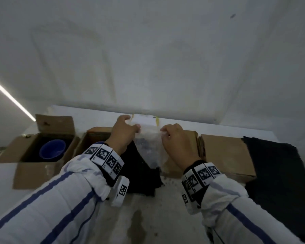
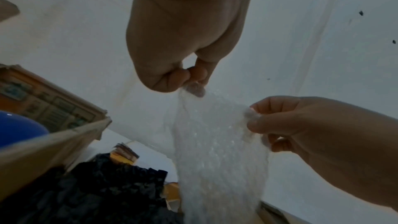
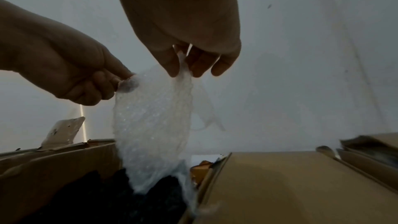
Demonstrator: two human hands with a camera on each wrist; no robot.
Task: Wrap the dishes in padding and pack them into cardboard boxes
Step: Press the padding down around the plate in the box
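Both hands, left [image 1: 123,132] and right [image 1: 173,136], grip pinching bubble wrap [image 1: 148,147] beside the open box [image 1: 33,171]; its blue bowl [image 1: 52,149] looks unwrapped, so wrapping remains.

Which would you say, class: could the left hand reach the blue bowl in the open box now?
Probably not at once: the left hand pinches the bubble wrap. The blue bowl lies uncovered in its open box.

Ahead of me hangs a white sheet backdrop [image 1: 148,50]. A bright light strip [image 1: 11,97] slants along its lower left. Beneath it lies a pale speckled floor [image 1: 148,217] bearing a dark stain [image 1: 137,224].
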